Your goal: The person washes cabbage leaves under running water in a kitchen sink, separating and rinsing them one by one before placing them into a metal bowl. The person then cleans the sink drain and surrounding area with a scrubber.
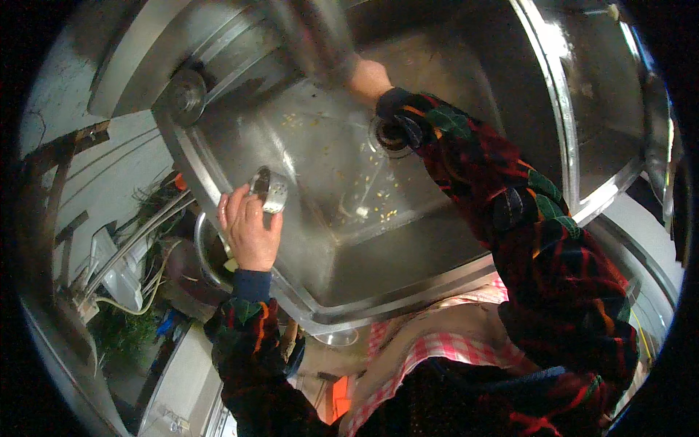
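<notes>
A deep stainless steel sink (306, 180) lies before me. My left hand (250, 229) is at its left rim, its fingers against a small round metal piece (276, 192) that looks like a strainer or shallow cup; small pale bits cling to its side. Over the far part of the basin reaches my right hand (371, 79), its fingers hidden behind a blurred, dark shape, so its grip cannot be told. Below the right wrist is the round drain (392, 134), partly covered by the sleeve. Small yellow grains (386, 213) and a white bit (361, 211) are scattered on the sink floor.
A round metal disc (188, 97) sits at the sink's far left corner. Left of the rim are a large dark pot (191, 273), a white plastic container (117, 273) and green plant matter (123, 333). A second steel basin (600, 109) adjoins on the right.
</notes>
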`<action>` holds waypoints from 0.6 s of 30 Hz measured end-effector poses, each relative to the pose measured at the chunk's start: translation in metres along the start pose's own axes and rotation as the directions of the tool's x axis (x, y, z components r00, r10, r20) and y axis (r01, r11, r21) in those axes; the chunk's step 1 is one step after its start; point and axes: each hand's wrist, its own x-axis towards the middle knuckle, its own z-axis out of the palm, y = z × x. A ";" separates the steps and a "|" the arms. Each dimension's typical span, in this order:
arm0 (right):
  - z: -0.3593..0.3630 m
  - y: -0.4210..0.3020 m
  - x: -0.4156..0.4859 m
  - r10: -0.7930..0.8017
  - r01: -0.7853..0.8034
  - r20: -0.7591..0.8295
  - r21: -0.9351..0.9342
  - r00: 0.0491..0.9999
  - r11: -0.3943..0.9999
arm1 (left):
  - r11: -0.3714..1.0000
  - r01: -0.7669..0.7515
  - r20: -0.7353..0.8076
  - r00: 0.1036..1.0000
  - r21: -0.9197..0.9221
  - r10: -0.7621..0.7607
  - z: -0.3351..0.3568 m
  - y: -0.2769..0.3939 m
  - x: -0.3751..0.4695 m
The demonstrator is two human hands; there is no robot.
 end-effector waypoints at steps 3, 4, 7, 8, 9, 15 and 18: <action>0.013 -0.059 0.013 -0.158 0.158 0.027 -0.011 0.987 0.987 | 1.000 0.007 0.016 1.000 -0.027 -0.007 0.000 0.000 0.000; 0.017 -0.074 0.017 -0.251 0.253 0.053 -0.027 0.966 0.967 | 0.999 0.015 -0.001 1.000 -0.031 -0.015 0.000 -0.001 -0.001; 0.032 -0.115 0.014 -0.423 0.435 0.132 -0.074 0.896 0.897 | 0.999 0.022 0.026 0.999 -0.033 -0.021 0.002 -0.003 -0.002; 0.037 -0.126 0.010 -0.452 0.468 0.156 -0.092 0.878 0.879 | 0.999 0.027 0.009 1.000 -0.038 -0.026 0.002 -0.003 -0.002; 0.041 -0.131 0.005 -0.476 0.499 0.185 -0.113 0.860 0.859 | 0.999 0.025 0.000 1.000 -0.034 -0.025 0.003 -0.004 -0.002; 0.035 -0.091 -0.045 -0.573 0.662 0.423 -0.090 0.702 0.744 | 0.999 -0.003 -0.018 1.000 -0.041 0.002 0.001 -0.003 -0.003; 0.018 -0.057 -0.075 -0.552 0.682 0.524 -0.079 0.649 0.727 | 0.999 -0.004 -0.040 0.999 -0.043 0.002 0.001 -0.001 -0.003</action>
